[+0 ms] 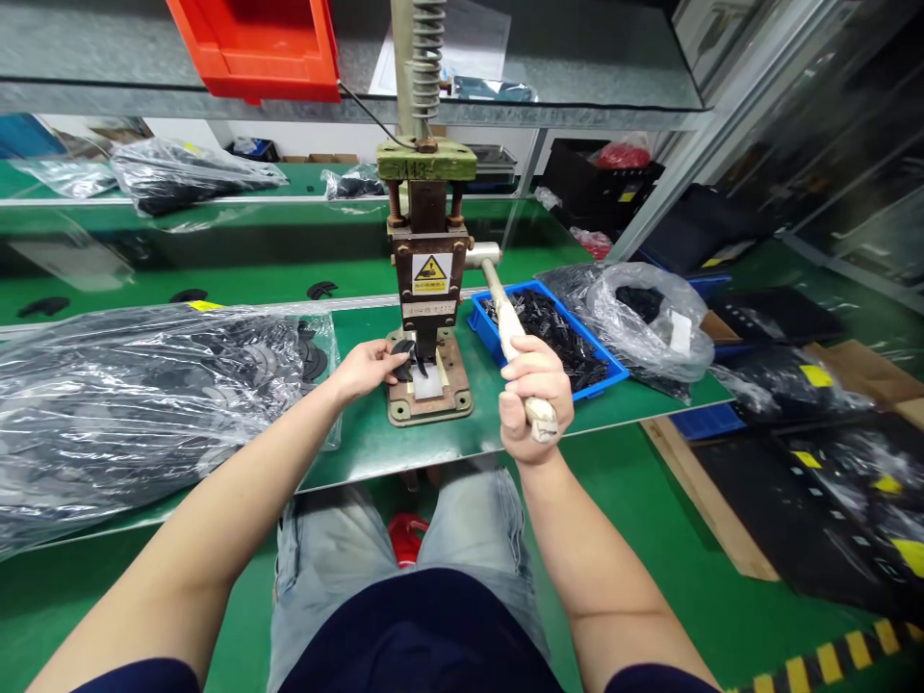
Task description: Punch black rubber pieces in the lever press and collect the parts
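Observation:
A hand press (431, 260) with a warning label stands on the green bench in front of me. My left hand (370, 368) pinches a small black plastic part (404, 360) at the base of the press, beside the lowered ram. Part of that piece is hidden by my fingers and the tooling. My right hand (535, 393) is wrapped round the press lever (509, 313), whose pale taped grip slants down toward me from the pivot on the right side. A light metal plate (426, 381) lies on the press base in front of the ram.
Just right of the press, a blue tray (603, 383) holds many small black parts. A large clear bag of black parts (151, 404) covers the bench's left side. Further right sits another plastic bag (650, 313). An orange bin (264, 87) stands on the shelf above.

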{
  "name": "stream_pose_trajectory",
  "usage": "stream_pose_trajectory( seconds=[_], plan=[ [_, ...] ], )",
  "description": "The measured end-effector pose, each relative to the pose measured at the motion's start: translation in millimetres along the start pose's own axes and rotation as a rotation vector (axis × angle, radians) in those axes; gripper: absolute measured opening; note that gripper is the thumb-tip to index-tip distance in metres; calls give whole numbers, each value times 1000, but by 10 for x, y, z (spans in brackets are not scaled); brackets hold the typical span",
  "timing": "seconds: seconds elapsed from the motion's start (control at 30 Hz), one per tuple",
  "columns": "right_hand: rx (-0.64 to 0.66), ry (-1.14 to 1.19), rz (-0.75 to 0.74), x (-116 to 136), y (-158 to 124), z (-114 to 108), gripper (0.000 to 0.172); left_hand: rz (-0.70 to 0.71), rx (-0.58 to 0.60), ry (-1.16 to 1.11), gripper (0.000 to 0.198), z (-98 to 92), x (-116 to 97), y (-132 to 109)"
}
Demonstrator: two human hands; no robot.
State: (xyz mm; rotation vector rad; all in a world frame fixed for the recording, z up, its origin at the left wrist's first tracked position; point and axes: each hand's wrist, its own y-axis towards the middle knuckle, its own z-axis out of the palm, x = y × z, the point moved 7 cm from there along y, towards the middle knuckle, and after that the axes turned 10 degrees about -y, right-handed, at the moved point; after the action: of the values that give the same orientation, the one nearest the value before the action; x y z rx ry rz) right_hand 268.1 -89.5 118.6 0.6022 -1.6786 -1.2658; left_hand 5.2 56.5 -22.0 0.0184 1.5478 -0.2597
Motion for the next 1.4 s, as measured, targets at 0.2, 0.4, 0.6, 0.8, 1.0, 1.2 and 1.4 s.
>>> stream_pose_trajectory(
  seconds=[0.2, 0.4, 0.6, 0.8, 1.0, 1.2, 1.4],
  plan=[
    [-5, -32, 6, 1, -4, -2, 9, 8, 47, -9, 49, 24, -4, 12],
    [-31, -28, 25, 7, -5, 1, 7, -91, 42, 13, 49, 1, 32, 84],
    [-48, -25, 17, 6, -7, 9, 5, -270, 58, 16, 47, 28, 49, 116],
    [-41, -21, -36, 73, 133, 1, 7, -446, 79, -67, 38, 48, 96, 75],
    [-49, 41, 12, 113, 1143, 189, 42, -410, 60, -102, 39, 104, 128, 2],
    [-62, -15, 72, -213, 1167, 165, 53, -223, 48, -108, 49, 77, -84, -292],
    [434, -25, 477, -555, -444, 391, 37, -75, 157, -69, 55, 104, -386, -942]
  ],
)
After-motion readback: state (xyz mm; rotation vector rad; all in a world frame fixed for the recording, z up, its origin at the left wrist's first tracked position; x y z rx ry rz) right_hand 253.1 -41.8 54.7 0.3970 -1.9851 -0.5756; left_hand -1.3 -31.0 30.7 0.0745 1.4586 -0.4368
